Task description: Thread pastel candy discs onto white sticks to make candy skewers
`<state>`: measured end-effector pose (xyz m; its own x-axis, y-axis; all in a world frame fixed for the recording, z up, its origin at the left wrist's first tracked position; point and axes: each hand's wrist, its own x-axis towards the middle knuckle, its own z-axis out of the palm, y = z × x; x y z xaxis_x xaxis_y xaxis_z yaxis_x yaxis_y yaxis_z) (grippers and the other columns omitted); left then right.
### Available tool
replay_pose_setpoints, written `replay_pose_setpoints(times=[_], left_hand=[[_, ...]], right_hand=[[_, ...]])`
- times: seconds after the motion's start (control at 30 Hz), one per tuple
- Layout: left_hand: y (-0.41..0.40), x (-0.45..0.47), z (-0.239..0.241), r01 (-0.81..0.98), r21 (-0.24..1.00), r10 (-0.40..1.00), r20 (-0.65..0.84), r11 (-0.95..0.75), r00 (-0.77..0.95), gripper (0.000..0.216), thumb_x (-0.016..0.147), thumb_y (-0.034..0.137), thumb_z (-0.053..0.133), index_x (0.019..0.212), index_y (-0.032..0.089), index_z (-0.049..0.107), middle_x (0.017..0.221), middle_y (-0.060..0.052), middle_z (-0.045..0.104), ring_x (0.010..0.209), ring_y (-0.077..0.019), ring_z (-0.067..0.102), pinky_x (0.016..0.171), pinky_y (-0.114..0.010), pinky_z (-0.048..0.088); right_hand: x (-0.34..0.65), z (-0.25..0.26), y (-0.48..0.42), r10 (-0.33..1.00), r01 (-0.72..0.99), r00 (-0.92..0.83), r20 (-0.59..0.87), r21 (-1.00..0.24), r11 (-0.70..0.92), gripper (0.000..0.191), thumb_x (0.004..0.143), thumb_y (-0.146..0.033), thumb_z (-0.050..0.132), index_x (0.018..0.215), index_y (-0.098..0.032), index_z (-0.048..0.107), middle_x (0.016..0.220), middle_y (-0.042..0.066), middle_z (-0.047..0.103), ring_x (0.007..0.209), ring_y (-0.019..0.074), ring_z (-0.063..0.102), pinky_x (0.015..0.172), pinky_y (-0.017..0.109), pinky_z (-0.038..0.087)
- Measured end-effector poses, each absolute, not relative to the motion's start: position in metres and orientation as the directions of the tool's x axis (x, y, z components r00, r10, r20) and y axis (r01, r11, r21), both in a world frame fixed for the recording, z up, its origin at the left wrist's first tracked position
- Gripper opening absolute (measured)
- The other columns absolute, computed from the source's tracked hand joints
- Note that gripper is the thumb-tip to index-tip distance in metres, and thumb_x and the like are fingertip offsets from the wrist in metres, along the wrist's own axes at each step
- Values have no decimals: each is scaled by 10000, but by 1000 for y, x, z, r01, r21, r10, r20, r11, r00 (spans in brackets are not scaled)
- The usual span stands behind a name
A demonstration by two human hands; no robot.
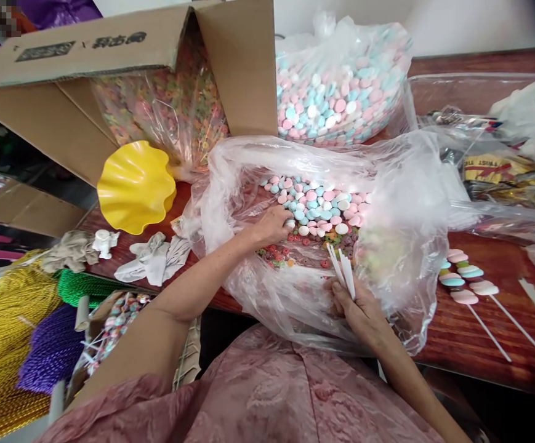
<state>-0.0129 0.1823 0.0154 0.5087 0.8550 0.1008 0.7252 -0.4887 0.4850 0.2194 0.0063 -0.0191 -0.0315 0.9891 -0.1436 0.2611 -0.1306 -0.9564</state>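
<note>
inside the clear plastic bag (399, 184), pink, blue and white round discs (316, 206) lie just right of the left hand (274, 226), its fingers' closure unclear; the right hand (359, 307) clamps thin white sticks (348, 274), tilted up-left toward them.

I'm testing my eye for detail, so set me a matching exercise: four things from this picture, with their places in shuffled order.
Things
1. Left hand
2. Bundle of white sticks
3. Yellow wavy-edged dish
4. Two sticks threaded with discs

Places
A. On the reddish-brown tabletop, right of the open plastic bag
B. In the right hand
C. At the edge of the loose pastel discs
D. Left of the open plastic bag

Pairs: 1-C, 2-B, 3-D, 4-A
</note>
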Motion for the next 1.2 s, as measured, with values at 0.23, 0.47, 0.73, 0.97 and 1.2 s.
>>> replay_pose_setpoints(times=[0.23, 0.47, 0.73, 0.97, 1.2], left_hand=[[138, -7, 52, 173, 983, 920, -19, -53, 390, 273, 727, 289, 750, 949, 131, 733, 677, 11, 621, 579, -102, 521, 583, -260, 433], [97, -2, 62, -356, 902, 942, -131, 243, 310, 402, 591, 309, 906, 940, 159, 772, 831, -20, 738, 611, -84, 597, 567, -229, 485], [83, 7, 45, -483, 834, 955, -159, 266, 252, 370, 596, 317, 920, 916, 180, 793, 791, -19, 729, 623, -82, 589, 572, -223, 485], [75, 12, 31, -399, 892, 969, -142, 214, 202, 376, 636, 345, 895, 956, 179, 786, 838, -16, 741, 559, -68, 600, 569, -231, 489], [74, 8, 31, -482, 841, 967, -181, 246, 178, 416, 531, 269, 938, 912, 190, 789, 821, -12, 734, 663, -99, 607, 579, -231, 501]], right_hand=[[215, -20, 9, 952, 111, -33, -304, -948, -299, 517, 880, -663, 615, 690, -183, 623, 492, -52, 404, 433, 99, 353, 427, 245, 301], [207, -11, 11, 961, 181, -81, -265, -952, -248, 479, 906, -622, 606, 810, -165, 714, 535, -7, 547, 449, 121, 433, 446, 258, 339], [205, -2, 7, 964, 209, -131, -231, -957, -201, 492, 924, -617, 580, 804, -171, 746, 507, -1, 564, 454, 125, 471, 486, 265, 362], [201, 1, 2, 969, 62, 5, -247, -967, -247, 482, 838, -635, 655, 881, -160, 724, 631, 34, 672, 430, 111, 464, 439, 264, 368], [201, 4, -4, 991, 77, -3, -137, -988, -136, 306, 883, -479, 666, 886, -173, 670, 722, 34, 674, 473, 103, 461, 458, 260, 384]])
